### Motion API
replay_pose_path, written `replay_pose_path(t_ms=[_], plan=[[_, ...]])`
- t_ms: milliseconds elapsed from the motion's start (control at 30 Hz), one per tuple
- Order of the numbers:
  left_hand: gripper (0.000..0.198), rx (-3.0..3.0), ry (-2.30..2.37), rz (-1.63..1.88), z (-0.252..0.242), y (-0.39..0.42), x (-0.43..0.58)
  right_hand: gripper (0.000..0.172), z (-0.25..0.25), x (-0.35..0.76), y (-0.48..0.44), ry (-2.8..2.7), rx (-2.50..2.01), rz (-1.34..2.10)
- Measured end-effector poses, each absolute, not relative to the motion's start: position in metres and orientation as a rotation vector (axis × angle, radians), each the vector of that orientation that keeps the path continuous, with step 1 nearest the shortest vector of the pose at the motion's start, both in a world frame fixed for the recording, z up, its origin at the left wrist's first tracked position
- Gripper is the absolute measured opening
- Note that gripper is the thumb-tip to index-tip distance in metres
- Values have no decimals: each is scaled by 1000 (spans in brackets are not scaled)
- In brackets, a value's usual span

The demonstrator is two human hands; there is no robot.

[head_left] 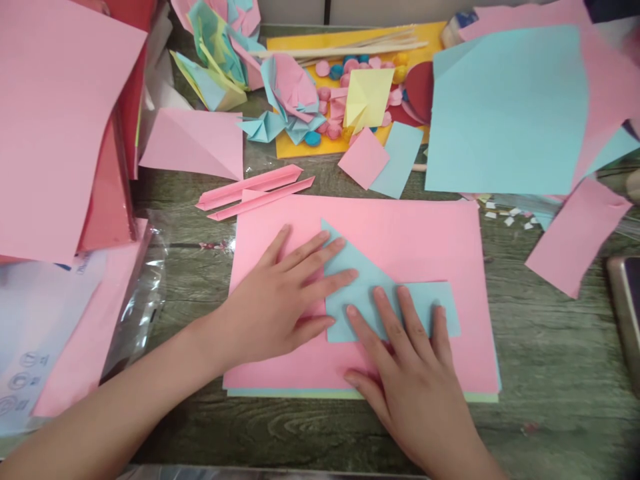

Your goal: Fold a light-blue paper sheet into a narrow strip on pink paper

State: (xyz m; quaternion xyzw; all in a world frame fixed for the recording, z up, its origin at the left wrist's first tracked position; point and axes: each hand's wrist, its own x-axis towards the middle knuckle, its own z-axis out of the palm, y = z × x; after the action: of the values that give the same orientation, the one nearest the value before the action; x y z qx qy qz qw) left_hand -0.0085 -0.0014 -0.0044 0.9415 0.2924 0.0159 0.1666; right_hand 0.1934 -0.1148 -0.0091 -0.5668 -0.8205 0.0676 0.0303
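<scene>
A light blue sheet of paper [360, 267], folded so that one part forms a triangle, lies on a stack of pink paper [425, 233]. Edges of blue and pale green sheets show beneath the pink one. My left hand [280, 300] rests flat with fingers spread, its fingertips on the left side of the blue paper. Over the blue paper's lower right part my right hand [410, 373] is spread too, fingertips pressing on it. Neither hand grasps anything. Two narrow folded pink strips [255, 190] lie just beyond the stack's upper left corner.
Folded paper flowers [293, 93] and a yellow sheet [300, 143] with small pompoms and sticks lie at the back. Large pink sheets [60, 120] stand at left above plastic packaging [135, 307]. To the right are a blue sheet [505, 113], a pink piece [577, 240] and a phone-like device [627, 300].
</scene>
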Motion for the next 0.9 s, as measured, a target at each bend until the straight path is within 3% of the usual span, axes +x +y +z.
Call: replay_pose_path(t_ms=[167,400,900], plan=[[62,2650,877,80,-5,-2,-8,61,-10,193,-114,-2527,-1754,215],[38,2580,992,171,-5,-4,-2,61,-9,193,-115,-2523,-1764,217],[31,2577,1003,220,-6,-6,0,62,-12,193,-115,-2514,-1762,202]])
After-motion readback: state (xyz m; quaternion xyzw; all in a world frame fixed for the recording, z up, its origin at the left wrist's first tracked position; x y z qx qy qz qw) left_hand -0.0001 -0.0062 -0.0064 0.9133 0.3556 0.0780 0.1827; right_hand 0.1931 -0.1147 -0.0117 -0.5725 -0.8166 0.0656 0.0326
